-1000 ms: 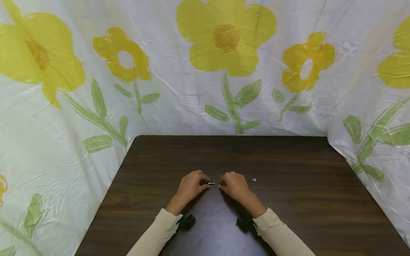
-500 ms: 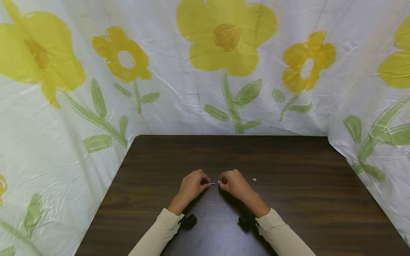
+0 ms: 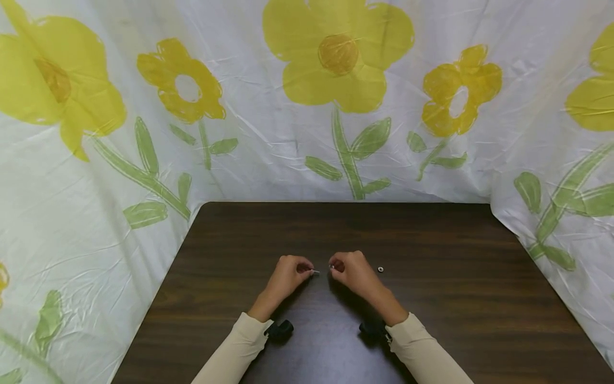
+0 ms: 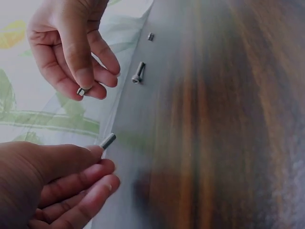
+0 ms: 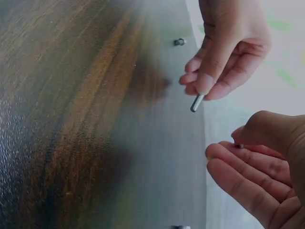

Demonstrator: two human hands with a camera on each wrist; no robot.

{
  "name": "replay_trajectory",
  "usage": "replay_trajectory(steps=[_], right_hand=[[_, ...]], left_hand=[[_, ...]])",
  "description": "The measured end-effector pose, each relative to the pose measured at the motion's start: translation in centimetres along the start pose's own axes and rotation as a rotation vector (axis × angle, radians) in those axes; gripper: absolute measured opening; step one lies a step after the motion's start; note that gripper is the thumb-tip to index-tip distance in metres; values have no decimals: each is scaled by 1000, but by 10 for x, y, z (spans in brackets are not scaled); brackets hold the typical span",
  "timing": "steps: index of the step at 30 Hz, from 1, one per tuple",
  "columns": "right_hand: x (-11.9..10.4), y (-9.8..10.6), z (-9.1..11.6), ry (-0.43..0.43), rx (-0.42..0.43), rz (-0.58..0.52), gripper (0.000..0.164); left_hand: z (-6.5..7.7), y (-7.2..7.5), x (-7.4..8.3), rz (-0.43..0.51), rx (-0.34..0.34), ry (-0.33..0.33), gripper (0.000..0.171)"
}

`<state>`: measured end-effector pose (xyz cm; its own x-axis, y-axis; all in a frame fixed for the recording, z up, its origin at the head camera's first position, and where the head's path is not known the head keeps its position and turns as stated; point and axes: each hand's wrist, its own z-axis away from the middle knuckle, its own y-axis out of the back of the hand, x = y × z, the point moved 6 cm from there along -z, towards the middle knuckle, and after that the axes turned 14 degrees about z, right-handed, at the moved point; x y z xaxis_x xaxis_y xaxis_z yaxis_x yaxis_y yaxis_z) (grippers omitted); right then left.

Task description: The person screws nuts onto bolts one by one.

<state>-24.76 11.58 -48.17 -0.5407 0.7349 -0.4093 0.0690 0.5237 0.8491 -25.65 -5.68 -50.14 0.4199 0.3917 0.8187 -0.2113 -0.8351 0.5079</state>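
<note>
Silver threaded metal bolt [image 4: 109, 140], that's what this person has up over the middle of the table, its bare threaded end pointing right. From where I stand, nearest are the two cream fabric sleeves [image 3: 232, 349], with small black wrist cameras [image 3: 280, 330] at the cuffs. Past them, the left hand [image 3: 283, 280] pinches the bolt between thumb and finger. Facing it, the right hand [image 3: 354, 272] has a small silver metal nut [image 4: 82, 91] nipped between thumb and fingertip, the other fingers loosely bent. Nut and bolt are near each other but not touching.

About level with the hands, to the right, a loose silver ring-shaped nut [image 3: 380, 269] lies on the table. The left wrist's view also shows a second silver bolt with a round head [image 4: 137, 75] lying on the right side, and the right wrist's view catches a short dark metal piece [image 5: 179, 42] over to the left; I can't tell quite what it is. The dark brown wood-grain table [image 3: 455, 298] runs back to a white curtain with yellow flowers [image 3: 259, 160].

I'd say they're at the lining-up step, before any threading. The next move seems to call for bringing the nut square onto the bolt's tip, then turning it gently so the thread catches straight.
</note>
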Motion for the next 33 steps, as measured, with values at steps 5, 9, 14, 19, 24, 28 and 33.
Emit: replay_trajectory(steps=[5,9,14,19,24,28,33], right_hand=[[-1,8,-1,33,49,-7,12],[-4,20,-1,46,65,-35,12],[-12,42,1,45,38,-97,11],[-25,66,1,83,69,-117,11],[-39,86,3,120,112,-88,14],[-48,96,5,137,121,-75,17],[-56,101,7,151,139,-85,16]], left_hand=[[-1,7,6,163,81,-11,5],[-4,15,14,323,120,-7,4],[-3,21,33,472,126,25,8],[0,31,79,457,151,-44,7],[5,40,125,368,163,-201,9],[4,38,127,341,186,-246,10],[3,35,113,353,205,-244,10]])
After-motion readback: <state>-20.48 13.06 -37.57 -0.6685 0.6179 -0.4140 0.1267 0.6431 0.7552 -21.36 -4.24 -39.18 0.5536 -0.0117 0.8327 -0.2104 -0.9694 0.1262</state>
